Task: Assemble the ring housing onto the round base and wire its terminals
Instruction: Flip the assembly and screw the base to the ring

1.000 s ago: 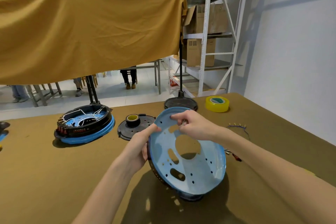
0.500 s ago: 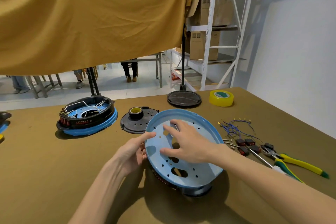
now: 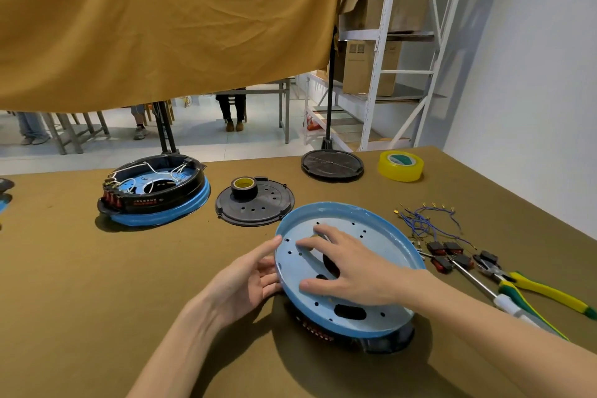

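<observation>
step: blue round base [image 3: 381, 236] seated on black ring housing [image 3: 387, 341] on desk | right hand [image 3: 352, 268] flat, fingers spread, pressing | left hand [image 3: 248, 281] open, steadying rim | advice: even pressure to be kept; alignment underneath likely unconfirmed

1. There is one view only, from a wide-angle camera worn on the person's head.
2. It faces forward and down across the table [image 3: 80, 300], with both forearms entering from the bottom edge.
3. It sits close to the work: the left hand [image 3: 245, 281], right hand [image 3: 352, 271] and blue base [image 3: 381, 236] fill the lower centre.
4. Its upper half reaches farther, to a hanging cloth [image 3: 168, 19], shelving [image 3: 384, 42] and a white wall [image 3: 533, 74].
5. Straight lines bow near the edges.
</observation>
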The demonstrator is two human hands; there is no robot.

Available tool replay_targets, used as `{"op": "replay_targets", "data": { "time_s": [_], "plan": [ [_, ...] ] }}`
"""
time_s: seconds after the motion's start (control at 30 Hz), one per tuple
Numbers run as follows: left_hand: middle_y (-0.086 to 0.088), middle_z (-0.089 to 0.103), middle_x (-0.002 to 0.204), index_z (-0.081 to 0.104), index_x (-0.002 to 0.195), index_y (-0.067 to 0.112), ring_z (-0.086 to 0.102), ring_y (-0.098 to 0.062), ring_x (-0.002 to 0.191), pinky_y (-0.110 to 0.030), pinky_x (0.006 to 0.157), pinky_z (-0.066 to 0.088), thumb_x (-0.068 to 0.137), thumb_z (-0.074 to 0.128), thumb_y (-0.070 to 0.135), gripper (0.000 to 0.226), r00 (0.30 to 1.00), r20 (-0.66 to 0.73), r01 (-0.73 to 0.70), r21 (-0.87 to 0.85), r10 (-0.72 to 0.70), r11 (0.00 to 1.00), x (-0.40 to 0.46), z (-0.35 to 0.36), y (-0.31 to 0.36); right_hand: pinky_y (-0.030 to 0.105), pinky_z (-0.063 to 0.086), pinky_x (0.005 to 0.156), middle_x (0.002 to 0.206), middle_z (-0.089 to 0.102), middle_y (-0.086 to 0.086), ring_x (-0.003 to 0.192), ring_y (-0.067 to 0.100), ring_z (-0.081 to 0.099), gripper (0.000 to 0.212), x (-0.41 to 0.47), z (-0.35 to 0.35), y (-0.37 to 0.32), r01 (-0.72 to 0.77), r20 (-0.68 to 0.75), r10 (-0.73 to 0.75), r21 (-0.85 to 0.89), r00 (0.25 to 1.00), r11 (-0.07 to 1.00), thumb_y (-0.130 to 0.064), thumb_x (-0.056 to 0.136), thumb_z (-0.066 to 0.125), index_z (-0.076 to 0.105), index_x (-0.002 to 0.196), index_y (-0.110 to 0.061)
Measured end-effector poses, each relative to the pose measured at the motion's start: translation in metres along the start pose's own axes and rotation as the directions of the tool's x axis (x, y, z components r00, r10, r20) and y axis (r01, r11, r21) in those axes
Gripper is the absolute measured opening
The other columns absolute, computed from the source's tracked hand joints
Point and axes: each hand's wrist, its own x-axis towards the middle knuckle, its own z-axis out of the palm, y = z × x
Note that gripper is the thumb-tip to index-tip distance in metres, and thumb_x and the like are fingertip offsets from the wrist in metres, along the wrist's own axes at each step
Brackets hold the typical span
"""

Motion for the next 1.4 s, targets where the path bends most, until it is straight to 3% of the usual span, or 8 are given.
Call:
{"op": "replay_targets", "data": {
  "time_s": [0.3,0.5,0.73,0.9,1.07,1.17,1.23,1.4],
  "plan": [
    [-0.023,0.075,0.114,0.058,0.124,-0.003,0.075,-0.032,0.107,-0.036,0.081,0.064,0.072,0.086,0.043,0.075,0.997,-0.026,0.076,0.028,-0.076,0.997,0.003,-0.01,0.0,0.029,-0.004,0.122,0.17,-0.002,-0.013,0.155,0.005,-0.007,0.083,-0.004,0.012,0.005,0.06,0.061,-0.057,-0.037,0.996,0.998,-0.088,0.085,0.036,0.014,0.156,-0.053],
    [-0.023,0.076,0.113,0.056,0.124,-0.003,0.076,-0.031,0.105,-0.038,0.084,0.064,0.065,0.088,0.041,0.081,0.993,-0.059,0.1,-0.023,-0.101,0.995,0.007,-0.01,-0.001,0.036,0.0,0.127,0.169,0.003,-0.013,0.156,0.009,-0.001,0.081,0.003,0.01,0.006,0.066,0.085,-0.065,-0.005,0.994,0.998,-0.087,0.085,0.038,0.019,0.155,-0.052],
    [-0.021,0.077,0.107,0.06,0.118,-0.001,0.078,-0.028,0.094,-0.033,0.065,0.065,0.064,0.086,0.045,0.075,0.987,-0.138,0.082,-0.044,-0.088,0.996,0.012,-0.003,-0.005,0.038,0.005,0.124,0.169,0.009,-0.011,0.155,0.01,0.004,0.077,0.012,0.005,0.01,0.052,0.089,-0.055,0.034,0.994,0.998,-0.078,0.088,0.051,0.027,0.156,-0.048],
    [-0.017,0.078,0.105,0.058,0.121,0.004,0.078,-0.026,0.094,-0.039,0.075,0.063,0.061,0.089,0.037,0.075,0.986,-0.156,0.051,-0.08,-0.063,0.995,0.016,0.009,-0.008,0.039,0.017,0.121,0.169,0.017,-0.007,0.154,0.012,0.014,0.074,0.018,-0.008,0.015,0.036,0.088,-0.044,0.085,0.995,0.996,-0.07,0.087,0.065,0.039,0.152,-0.046],
    [-0.012,0.08,0.093,0.06,0.118,0.007,0.079,-0.023,0.084,-0.032,0.062,0.062,0.06,0.089,0.033,0.07,0.972,-0.236,-0.031,-0.132,-0.001,0.991,0.018,0.015,-0.007,0.021,0.043,0.092,0.122,0.058,-0.01,0.112,0.006,0.056,0.031,0.009,-0.022,0.032,0.013,-0.335,0.103,0.33,0.937,0.944,-0.042,0.095,0.069,0.068,0.124,-0.03],
    [-0.013,0.08,0.092,0.061,0.116,0.008,0.079,-0.024,0.083,-0.03,0.055,0.062,0.061,0.089,0.032,0.067,0.969,-0.248,-0.057,-0.198,0.006,0.978,0.016,0.011,-0.007,0.022,0.047,0.08,0.102,0.062,-0.008,0.092,0.004,0.058,0.011,-0.01,-0.038,0.065,-0.114,-0.574,0.306,0.345,0.759,0.932,-0.021,0.099,0.064,0.07,0.107,-0.023],
    [-0.012,0.08,0.092,0.061,0.115,0.012,0.079,-0.023,0.087,-0.029,0.054,0.061,0.062,0.087,0.034,0.064,0.968,-0.25,-0.082,-0.203,0.03,0.976,0.014,0.011,-0.008,0.031,0.053,0.084,0.104,0.068,-0.002,0.094,0.012,0.062,0.014,-0.024,-0.045,0.09,-0.33,-0.553,0.452,0.311,0.7,0.891,-0.014,0.098,0.059,0.071,0.103,-0.019],
    [-0.014,0.079,0.1,0.059,0.117,0.011,0.073,-0.026,0.103,-0.034,0.066,0.06,0.071,0.082,0.035,0.057,0.963,-0.263,-0.099,-0.161,0.054,0.982,0.012,0.009,-0.008,0.041,0.058,0.086,0.109,0.073,0.009,0.097,0.027,0.068,0.02,-0.046,-0.03,0.118,-0.56,-0.243,0.547,0.019,0.801,0.828,-0.023,0.094,0.064,0.076,0.105,-0.01]
  ]
}}
